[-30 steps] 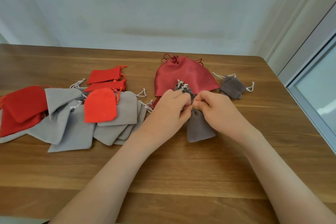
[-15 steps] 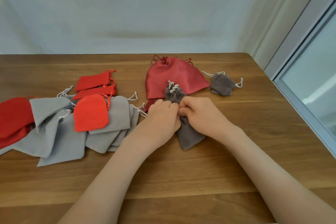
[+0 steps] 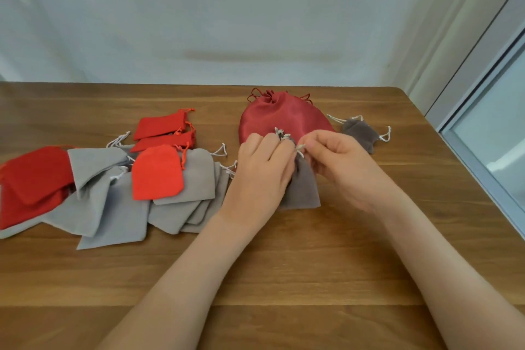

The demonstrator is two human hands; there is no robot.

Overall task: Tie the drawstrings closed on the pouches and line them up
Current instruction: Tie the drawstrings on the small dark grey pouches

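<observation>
1. A person's left hand (image 3: 262, 170) and right hand (image 3: 342, 169) work together over a taupe pouch (image 3: 305, 189) lying on a wooden desk (image 3: 284, 278), just in front of centre.
2. The left hand's fingers (image 3: 270, 148) curl around the pouch's gathered neck and hold it. From this angle it is hard to say whether they grip fabric, cord or both.
3. The right hand's thumb and forefinger are closed in a pinch on the pale drawstring (image 3: 300, 148) at the neck, with the other fingers loosely curled.
4. Directly behind the hands lies a large dark-red satin pouch (image 3: 284, 116), its mouth cinched and pointing towards the wall (image 3: 227, 23).
5. To its right rests a second taupe pouch (image 3: 359, 132), drawn closed, its white cords trailing on either side.
6. On the left side of the desk, a loose heap of grey pouches (image 3: 113, 207) overlaps with several red pouches (image 3: 162, 125), which lie flat with their mouths open.
7. A window frame (image 3: 483, 136) runs along the desk's right edge.
</observation>
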